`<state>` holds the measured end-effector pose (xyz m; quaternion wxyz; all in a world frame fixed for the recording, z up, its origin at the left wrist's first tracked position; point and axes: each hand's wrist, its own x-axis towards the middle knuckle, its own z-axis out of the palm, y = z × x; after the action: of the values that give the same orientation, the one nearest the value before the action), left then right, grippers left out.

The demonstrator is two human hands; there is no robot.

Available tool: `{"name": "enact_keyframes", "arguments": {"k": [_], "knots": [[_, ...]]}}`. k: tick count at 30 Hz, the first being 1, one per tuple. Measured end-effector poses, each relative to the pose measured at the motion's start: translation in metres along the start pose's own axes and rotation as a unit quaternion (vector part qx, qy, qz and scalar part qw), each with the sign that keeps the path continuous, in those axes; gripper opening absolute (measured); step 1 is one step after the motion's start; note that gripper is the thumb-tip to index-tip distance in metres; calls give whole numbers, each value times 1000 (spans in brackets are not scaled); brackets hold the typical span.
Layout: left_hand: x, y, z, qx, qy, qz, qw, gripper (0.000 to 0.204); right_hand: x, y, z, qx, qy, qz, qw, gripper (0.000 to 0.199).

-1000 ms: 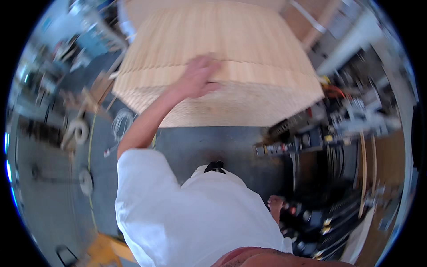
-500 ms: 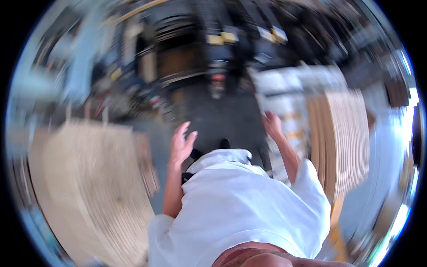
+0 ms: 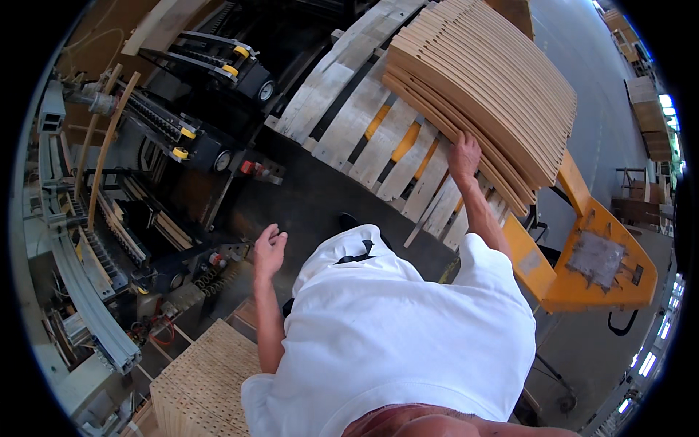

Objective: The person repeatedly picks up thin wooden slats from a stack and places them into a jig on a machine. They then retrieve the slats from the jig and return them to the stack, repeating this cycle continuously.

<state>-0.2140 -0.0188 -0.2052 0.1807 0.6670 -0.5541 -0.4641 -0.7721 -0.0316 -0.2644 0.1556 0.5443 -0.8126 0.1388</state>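
Observation:
A stack of flat wooden boards (image 3: 473, 87) with grooved edges lies on a slatted wooden pallet (image 3: 342, 102) at the upper right. The fingers of my right hand (image 3: 464, 156) are bent over the near edge of the lower boards, where they stick out from the stack. My left hand (image 3: 269, 250) hangs free at the left over the dark floor, its fingers loosely bent and apart, with nothing in it.
A yellow pallet truck (image 3: 601, 255) stands at the right by the pallet. Machinery with chain conveyors (image 3: 164, 131) and yellow rollers fills the upper left. Another stack of boards with rows of small holes (image 3: 207, 375) is at the lower left. A metal rail (image 3: 91, 291) borders the machine.
My view has swung to the right, toward the pallet. My right hand, free before, now touches the boards. The left hand stays empty.

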Motion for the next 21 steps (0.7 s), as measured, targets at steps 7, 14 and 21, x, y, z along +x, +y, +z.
{"name": "enact_keyframes", "arguments": {"k": [7,14,21], "knots": [[10,-43,-7,-17,8,-43,999,49,15,38,41,-81,-24,3,996,12],[42,-84,-113,0,143,-35,989,42,35,-30,-2,29,-109,-31,993,28],[202,-100,-342,183,347,117,912,40,71,-199,-74,177,-74,-92,977,37]]}}
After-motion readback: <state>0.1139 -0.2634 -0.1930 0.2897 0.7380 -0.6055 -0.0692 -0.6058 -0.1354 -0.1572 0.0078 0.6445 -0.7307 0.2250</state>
